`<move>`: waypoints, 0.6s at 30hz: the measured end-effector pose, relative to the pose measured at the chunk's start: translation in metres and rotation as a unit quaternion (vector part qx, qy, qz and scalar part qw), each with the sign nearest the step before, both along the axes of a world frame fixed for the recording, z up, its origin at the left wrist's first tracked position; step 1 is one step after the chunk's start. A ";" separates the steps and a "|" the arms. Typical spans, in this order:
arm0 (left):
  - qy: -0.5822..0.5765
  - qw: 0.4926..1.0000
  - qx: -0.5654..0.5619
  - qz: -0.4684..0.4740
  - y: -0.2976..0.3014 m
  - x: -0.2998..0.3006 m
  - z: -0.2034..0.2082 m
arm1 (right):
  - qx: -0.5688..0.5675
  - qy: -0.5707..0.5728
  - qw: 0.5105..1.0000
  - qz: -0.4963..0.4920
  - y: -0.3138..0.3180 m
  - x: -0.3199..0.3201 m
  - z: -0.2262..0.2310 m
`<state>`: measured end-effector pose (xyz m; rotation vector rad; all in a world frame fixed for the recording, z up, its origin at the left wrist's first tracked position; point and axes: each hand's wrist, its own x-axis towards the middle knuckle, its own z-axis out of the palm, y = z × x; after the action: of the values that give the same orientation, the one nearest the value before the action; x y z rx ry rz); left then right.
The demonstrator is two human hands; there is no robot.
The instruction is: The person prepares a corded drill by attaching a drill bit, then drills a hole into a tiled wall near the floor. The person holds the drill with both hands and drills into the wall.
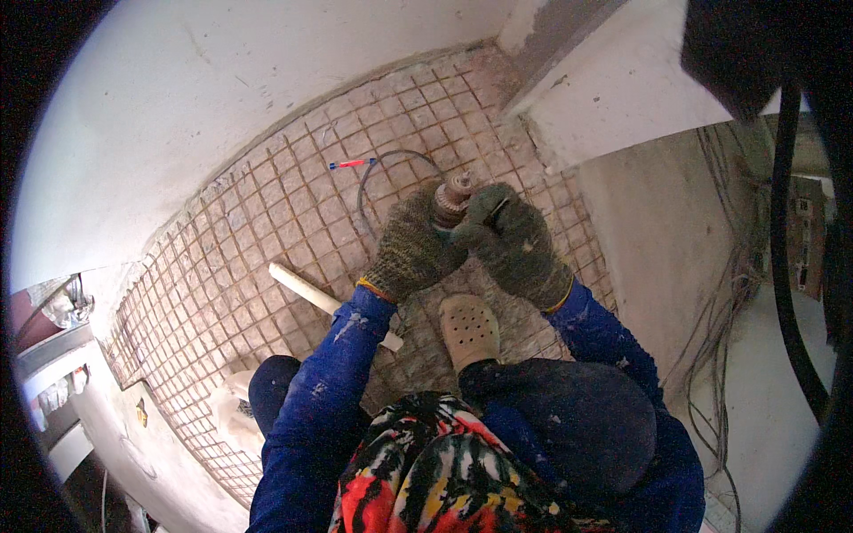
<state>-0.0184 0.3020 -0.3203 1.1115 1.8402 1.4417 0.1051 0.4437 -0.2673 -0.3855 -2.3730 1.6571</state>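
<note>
Both my hands wear grey-green knitted gloves and meet in front of me above a rebar grid. My left hand (410,242) is wrapped round a drill (453,201), whose toothed metal chuck points away from me; its body is mostly hidden by the gloves. Right beside the chuck, my right hand (517,242) is closed, with a thin dark piece (499,208) showing at its fingers that I cannot identify. A dark cable (362,191) loops behind my left hand. Near its bend lies a slim red stick with blue ends (353,163).
The rusty rebar grid (258,209) covers the rough floor, with pale walls (222,89) around it. A pale stick (302,288) lies partly under my left forearm. My beige clog (470,329) stands close below my hands. Loose wires (724,329) hang at the right.
</note>
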 end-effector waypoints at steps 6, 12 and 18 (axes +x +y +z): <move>0.054 0.997 -0.026 0.049 -0.005 0.017 -0.002 | 0.341 0.018 0.938 0.057 -0.005 0.007 0.025; 0.071 0.993 -0.056 0.074 0.001 0.015 -0.002 | 0.446 -0.055 0.866 0.219 0.052 -0.007 0.030; -0.009 0.995 -0.034 0.092 0.006 0.022 0.008 | 0.044 0.025 0.998 0.029 0.032 0.036 0.014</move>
<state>0.0040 0.3084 -0.3128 0.9138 2.0070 1.4712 0.1408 0.4760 -0.2535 -0.2607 -2.4319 1.5604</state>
